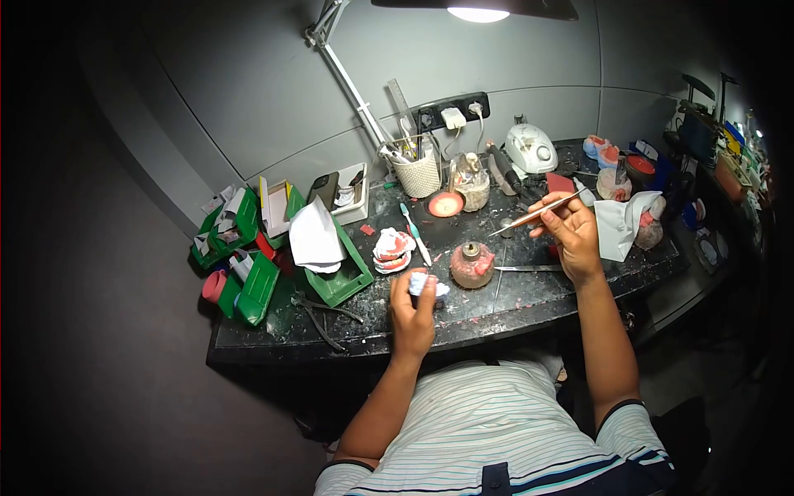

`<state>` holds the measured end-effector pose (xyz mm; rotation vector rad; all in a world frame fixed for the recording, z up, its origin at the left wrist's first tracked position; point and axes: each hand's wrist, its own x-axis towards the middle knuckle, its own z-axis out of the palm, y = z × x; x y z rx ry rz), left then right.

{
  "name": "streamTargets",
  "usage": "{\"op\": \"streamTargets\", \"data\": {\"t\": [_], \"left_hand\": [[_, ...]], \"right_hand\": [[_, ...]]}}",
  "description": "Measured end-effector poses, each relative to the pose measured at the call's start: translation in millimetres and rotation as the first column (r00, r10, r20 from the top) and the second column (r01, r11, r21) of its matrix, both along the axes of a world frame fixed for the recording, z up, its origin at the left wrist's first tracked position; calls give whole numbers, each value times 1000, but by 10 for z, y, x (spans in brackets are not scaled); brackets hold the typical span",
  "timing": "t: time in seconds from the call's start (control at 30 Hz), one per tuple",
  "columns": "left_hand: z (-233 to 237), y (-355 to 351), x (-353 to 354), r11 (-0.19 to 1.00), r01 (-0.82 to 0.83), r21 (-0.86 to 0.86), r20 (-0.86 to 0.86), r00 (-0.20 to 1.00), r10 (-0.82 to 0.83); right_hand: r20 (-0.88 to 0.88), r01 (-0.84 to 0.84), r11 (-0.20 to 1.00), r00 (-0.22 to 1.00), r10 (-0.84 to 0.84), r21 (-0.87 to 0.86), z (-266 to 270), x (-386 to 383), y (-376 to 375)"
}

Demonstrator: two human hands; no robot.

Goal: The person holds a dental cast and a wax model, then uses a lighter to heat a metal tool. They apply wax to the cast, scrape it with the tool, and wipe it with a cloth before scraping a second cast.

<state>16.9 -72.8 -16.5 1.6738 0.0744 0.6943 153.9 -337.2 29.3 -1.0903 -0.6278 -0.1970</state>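
Note:
My left hand (413,316) is closed round a small white and pink dental piece (428,286) near the bench's front edge. Raised at the right, my right hand (571,240) pinches a thin metal carving tool (529,217), its tip pointing left. Between my hands stands a round burner (472,266) with a metal cap, stained pink. A dental model with pink gums (393,250) sits beyond my left hand, beside a teal and white toothbrush (415,235). A metal knife (529,269) lies right of the burner, partly behind my right wrist.
Green bins (335,285) and pliers (327,319) are on the left. A pen basket (416,175), a dish of pink wax (446,204), a glass jar (471,186) and a white machine (531,149) stand behind. White cloth (619,227) lies right, under a lamp (480,10).

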Motion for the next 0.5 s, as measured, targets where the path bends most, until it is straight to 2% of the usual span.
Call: {"op": "streamTargets", "data": {"t": [0.07,0.1,0.17,0.3,0.37,0.5], "left_hand": [[143,-80,-57,967,28,255,-79,997,-9],[130,-86,-54,966,32,256,-79,997,-12],[90,-79,-47,853,3,522,-52,998,28],[92,-73,-53,866,1,500,-58,998,32],[89,-89,-57,909,-17,417,-81,995,55],[74,-87,-54,910,-11,414,-94,994,55]], "right_hand": [[-47,-124,992,991,123,-5,67,-83,20],[-36,-158,987,987,158,-16,72,-81,18],[-41,-157,987,987,156,-31,68,-93,43],[-48,-166,985,985,164,-44,68,-110,91],[-52,-163,986,986,161,-44,72,-123,98],[-63,-172,983,984,168,-67,80,-128,104]]}}
